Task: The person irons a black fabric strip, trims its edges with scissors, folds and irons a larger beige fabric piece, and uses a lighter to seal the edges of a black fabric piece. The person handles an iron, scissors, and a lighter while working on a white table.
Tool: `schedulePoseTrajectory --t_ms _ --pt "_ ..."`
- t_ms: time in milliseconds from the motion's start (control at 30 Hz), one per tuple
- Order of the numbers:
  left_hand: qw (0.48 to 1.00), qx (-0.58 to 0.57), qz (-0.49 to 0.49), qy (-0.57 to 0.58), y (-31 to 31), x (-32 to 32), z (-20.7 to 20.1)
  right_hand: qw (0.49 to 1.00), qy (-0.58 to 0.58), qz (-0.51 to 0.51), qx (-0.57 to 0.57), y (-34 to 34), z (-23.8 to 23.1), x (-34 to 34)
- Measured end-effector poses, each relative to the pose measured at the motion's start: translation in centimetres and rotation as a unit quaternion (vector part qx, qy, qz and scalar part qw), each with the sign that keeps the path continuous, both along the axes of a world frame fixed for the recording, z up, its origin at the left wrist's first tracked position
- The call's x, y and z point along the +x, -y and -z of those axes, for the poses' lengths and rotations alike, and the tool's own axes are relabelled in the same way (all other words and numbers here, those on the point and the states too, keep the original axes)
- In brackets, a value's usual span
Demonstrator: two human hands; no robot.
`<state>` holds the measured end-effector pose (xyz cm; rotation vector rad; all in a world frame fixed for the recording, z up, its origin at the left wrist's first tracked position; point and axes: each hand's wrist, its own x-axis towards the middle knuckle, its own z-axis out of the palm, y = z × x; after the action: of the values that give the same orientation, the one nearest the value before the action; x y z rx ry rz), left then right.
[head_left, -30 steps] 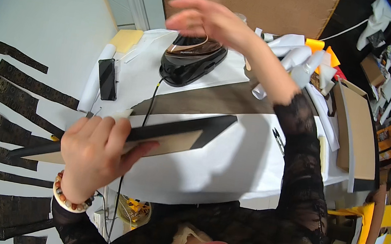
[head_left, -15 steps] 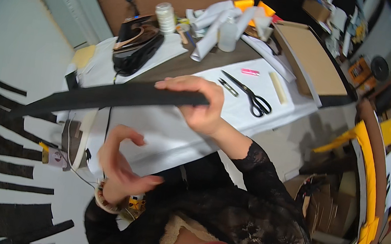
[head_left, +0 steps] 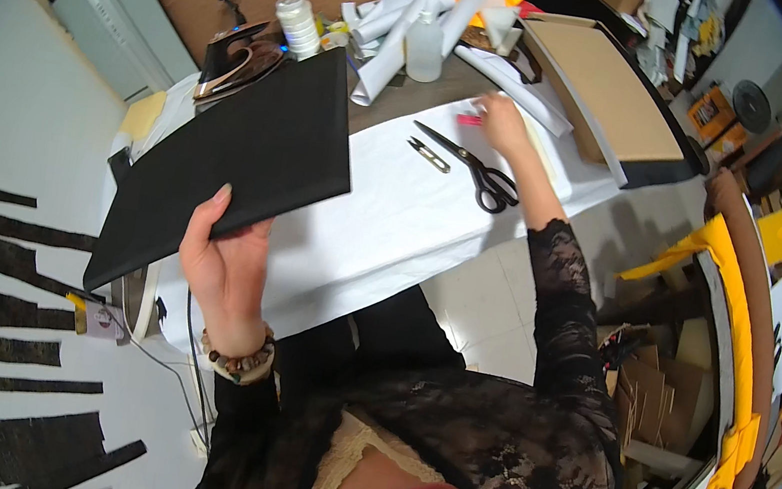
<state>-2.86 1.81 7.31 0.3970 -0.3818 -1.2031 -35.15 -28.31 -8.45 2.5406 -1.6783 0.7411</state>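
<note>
In my left hand (head_left: 231, 266) is a wide, flat black panel (head_left: 244, 147), held tilted over the table's left side. My thumb lies on its face near the lower edge and the other fingers are behind it. At the far right of the white work surface, my right hand (head_left: 504, 128) reaches down with bent fingers over a small pink piece (head_left: 469, 121). Its fingertips are blurred and partly hidden, so their grip cannot be made out. Nearer me lie black-handled scissors (head_left: 469, 165) and small thread snips (head_left: 429, 155). A pale strip (head_left: 538, 150) lies beside my right hand.
Rolled white sheets (head_left: 390, 47), a clear bottle (head_left: 424, 52) and a white thread spool (head_left: 297, 25) stand at the back. An iron (head_left: 236, 64) is partly behind the panel. A shallow box (head_left: 600, 94) sits at back right. Black strips (head_left: 2, 343) hang on the left.
My left hand has taken hold of the black panel, which now faces me more broadly. My right hand has let go of it and moved right and away to the pink piece.
</note>
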Motion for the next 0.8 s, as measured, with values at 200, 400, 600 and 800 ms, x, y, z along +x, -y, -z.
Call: schedulePoseTrajectory --t_ms 200,400,600,800 --pt "0.99 0.021 -0.125 0.063 0.6 1.3 -0.1 0.987 -0.158 -0.016 0.019 1.7 3.6 -0.6" --pt "0.977 0.04 -0.189 0.087 0.2 2.2 0.0 0.967 0.241 -0.002 -0.085 -1.2 1.2 3.3" --pt "0.969 0.061 -0.216 0.102 0.4 2.0 0.5 0.743 0.647 -0.161 0.057 -9.5 -3.2 9.8" --pt "0.971 0.068 -0.207 0.097 -0.4 2.1 1.2 0.647 0.616 -0.367 0.261 -19.4 -7.6 15.7"
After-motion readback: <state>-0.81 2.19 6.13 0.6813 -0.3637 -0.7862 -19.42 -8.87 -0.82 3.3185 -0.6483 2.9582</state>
